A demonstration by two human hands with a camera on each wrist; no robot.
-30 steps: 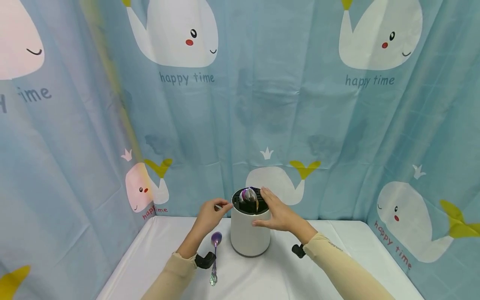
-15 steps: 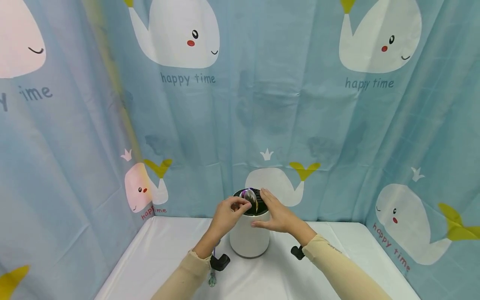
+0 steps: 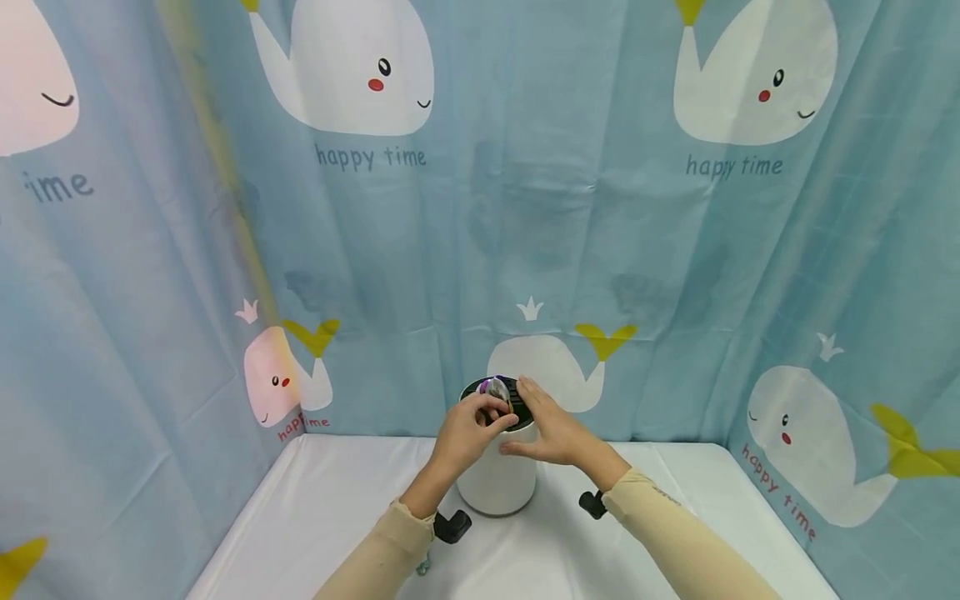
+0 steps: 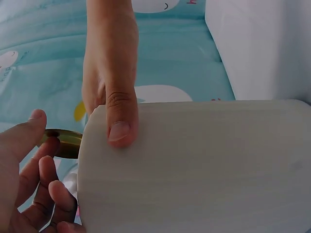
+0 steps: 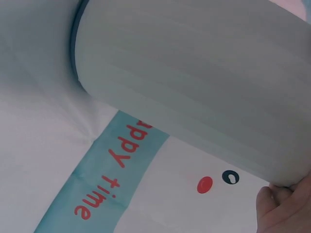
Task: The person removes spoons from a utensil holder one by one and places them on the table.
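A white cylindrical utensil holder (image 3: pixel 495 479) with a black slotted top (image 3: pixel 529 414) stands upright on the table. Shiny spoon bowls (image 3: pixel 495 387) stick up from the slots. My left hand (image 3: pixel 465 433) is over the top's near left side; in the left wrist view its thumb and index finger pinch a gold spoon (image 4: pixel 70 145) by the bowl. The spoon's handle is hidden by the holder. My right hand (image 3: pixel 555 429) rests against the holder's right side with straight fingers at the rim and its thumb (image 4: pixel 121 126) pressed on the wall.
On the white table (image 3: pixel 337 483), the ornate handle end of another spoon (image 3: pixel 423 567) shows beneath my left sleeve; its remainder is covered. Blue curtains (image 3: pixel 420 250) with printed whales surround the table's back and sides. Each wrist wears a black camera.
My left hand has moved right from beside the holder to over its top and now pinches the gold spoon. My left forearm now covers most of the spoon on the table.
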